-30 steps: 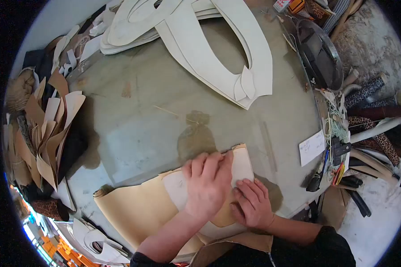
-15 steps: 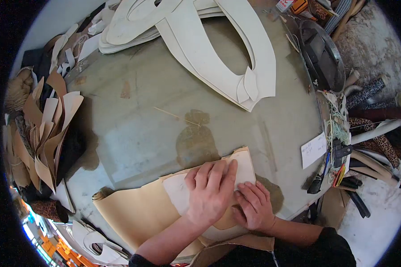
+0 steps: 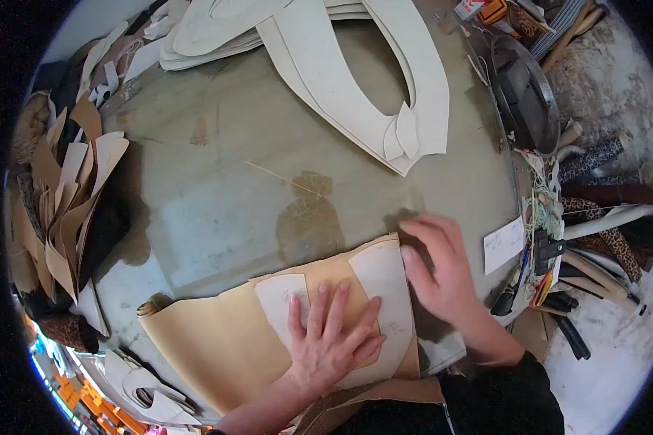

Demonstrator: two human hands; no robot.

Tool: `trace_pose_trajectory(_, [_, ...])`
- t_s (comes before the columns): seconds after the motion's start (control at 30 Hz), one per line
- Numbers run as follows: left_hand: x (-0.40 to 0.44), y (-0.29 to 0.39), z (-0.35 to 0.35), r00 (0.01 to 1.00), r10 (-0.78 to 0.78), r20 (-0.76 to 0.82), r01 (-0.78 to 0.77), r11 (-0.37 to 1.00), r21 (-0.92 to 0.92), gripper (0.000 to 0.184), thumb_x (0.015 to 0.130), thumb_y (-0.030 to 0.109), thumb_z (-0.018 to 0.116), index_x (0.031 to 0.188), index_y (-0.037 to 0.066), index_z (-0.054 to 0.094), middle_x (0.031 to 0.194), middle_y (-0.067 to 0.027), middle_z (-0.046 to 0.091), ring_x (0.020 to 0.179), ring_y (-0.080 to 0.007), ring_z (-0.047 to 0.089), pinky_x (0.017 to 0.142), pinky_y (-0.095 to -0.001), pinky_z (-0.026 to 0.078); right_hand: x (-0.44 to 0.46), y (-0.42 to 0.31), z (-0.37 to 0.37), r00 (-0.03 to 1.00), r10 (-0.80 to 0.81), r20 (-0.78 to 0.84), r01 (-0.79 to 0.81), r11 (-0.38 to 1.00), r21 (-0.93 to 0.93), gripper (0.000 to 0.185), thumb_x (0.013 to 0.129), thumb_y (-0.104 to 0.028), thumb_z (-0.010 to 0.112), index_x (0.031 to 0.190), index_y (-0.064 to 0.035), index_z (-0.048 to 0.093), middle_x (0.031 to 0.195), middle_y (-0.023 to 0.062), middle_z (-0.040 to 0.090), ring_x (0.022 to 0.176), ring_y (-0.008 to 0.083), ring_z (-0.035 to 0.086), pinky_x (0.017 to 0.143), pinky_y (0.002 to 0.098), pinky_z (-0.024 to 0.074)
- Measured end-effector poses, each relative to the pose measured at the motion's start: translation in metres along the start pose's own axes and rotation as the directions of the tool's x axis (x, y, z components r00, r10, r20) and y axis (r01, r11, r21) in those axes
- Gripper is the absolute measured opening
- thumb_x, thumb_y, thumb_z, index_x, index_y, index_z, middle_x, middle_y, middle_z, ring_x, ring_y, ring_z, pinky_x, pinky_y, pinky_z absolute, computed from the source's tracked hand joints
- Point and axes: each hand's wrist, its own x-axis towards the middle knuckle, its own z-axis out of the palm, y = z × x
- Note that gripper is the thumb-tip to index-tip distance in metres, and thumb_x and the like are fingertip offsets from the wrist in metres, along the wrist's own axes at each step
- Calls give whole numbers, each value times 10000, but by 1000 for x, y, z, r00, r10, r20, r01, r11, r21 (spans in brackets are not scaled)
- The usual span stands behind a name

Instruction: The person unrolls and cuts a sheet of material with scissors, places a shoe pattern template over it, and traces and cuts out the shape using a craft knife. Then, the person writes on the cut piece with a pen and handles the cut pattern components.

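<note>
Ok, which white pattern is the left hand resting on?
The white pattern lying on the tan sheet; the far stack and lower-left cutouts are untouched.

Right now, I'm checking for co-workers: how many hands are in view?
2: left hand, spread over the partly rolled tan sheet; right hand, beside the sheet's right edge. No others show.

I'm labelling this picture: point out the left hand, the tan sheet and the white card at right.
Left hand [image 3: 325, 355]: head view, back of hand.
Tan sheet [image 3: 221, 333]: head view, bare left part.
White card [image 3: 503, 246]: head view, middle.
</note>
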Motion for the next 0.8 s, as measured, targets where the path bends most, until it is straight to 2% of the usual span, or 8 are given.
trace_pose_trajectory(0.2, [-2, -1, 1, 1000, 9, 4, -9, 1000, -21, 606, 882, 633, 676, 1430, 384, 607, 1594, -114, 424, 1497, -354, 377, 1209, -661, 214, 37, 17, -9, 961, -135, 243, 156, 985, -72, 252, 902, -64, 698, 1150, -29, 669, 1112, 150, 635, 1060, 338, 613, 911, 414, 516])
trace_pose_trajectory(0.27, [-1, -1, 1, 1000, 28, -15, -27, 999, 24, 592, 834, 609, 737, 1379, 392, 657, 1555, -135, 457, 1495, -381, 353, 1227, -662, 174, 30, 7, -12, 974, 102, 205, -127, 985, 114, 307, 900, -64, 702, 1198, -34, 635, 1079, 153, 627, 990, 328, 631, 866, 404, 530])
trace_pose_trajectory(0.33, [1, 0, 3, 999, 17, -47, -16, 1000, 16, 592, 822, 585, 757, 1369, 379, 667, 1547, -137, 464, 1493, -376, 361, 1239, -632, 171, 11, 3, -17, 968, 86, 235, -115, 987, 110, 361, 910, -73, 696, 1258, -44, 607, 1084, 157, 616, 948, 329, 643, 858, 403, 535])
trace_pose_trajectory(0.43, [2, 2, -2, 998, 5, -69, -8, 999, -49, 633, 797, 538, 803, 1387, 359, 658, 1549, -142, 457, 1488, -383, 364, 1241, -626, 163, -35, -10, -24, 925, 201, 323, -260, 954, 150, 360, 916, -77, 687, 1266, -43, 612, 1146, 163, 606, 1009, 342, 640, 885, 408, 534])
trace_pose_trajectory(0.53, [1, 1, 1, 992, 27, -122, -37, 996, -76, 641, 799, 529, 803, 1393, 340, 656, 1535, -141, 464, 1479, -383, 368, 1235, -626, 179, -82, -1, -20, 955, 84, 284, -124, 984, 126, 425, 927, -80, 705, 1341, -61, 608, 1203, 122, 591, 974, 234, 622, 861, 330, 525])
trace_pose_trajectory(0.6, [-2, 0, 0, 987, 55, -154, -65, 996, -66, 641, 812, 534, 789, 1397, 308, 657, 1534, -154, 461, 1477, -390, 364, 1233, -624, 178, -93, 7, -9, 978, -129, 164, 134, 991, -23, 455, 924, -135, 722, 1353, -49, 599, 1296, 173, 579, 1114, 317, 610, 963, 376, 508])
trace_pose_trajectory(0.67, [-1, 0, -1, 977, 82, -194, -93, 995, -47, 620, 825, 534, 773, 1386, 293, 663, 1509, -152, 480, 1462, -393, 375, 1234, -625, 178, -79, 9, 1, 971, -201, 130, 214, 973, -90, 495, 920, -210, 742, 1362, -38, 598, 1366, 185, 556, 1213, 376, 572, 1030, 428, 484])
trace_pose_trajectory(0.8, [-12, -1, -5, 970, 115, -216, -125, 992, -33, 693, 805, 487, 812, 1426, 247, 621, 1518, -179, 458, 1457, -427, 366, 1228, -605, 230, -54, 7, 17, 959, -261, 110, 282, 920, -274, 542, 906, -277, 762, 1364, -33, 604, 1405, 149, 548, 1245, 371, 555, 1059, 448, 470])
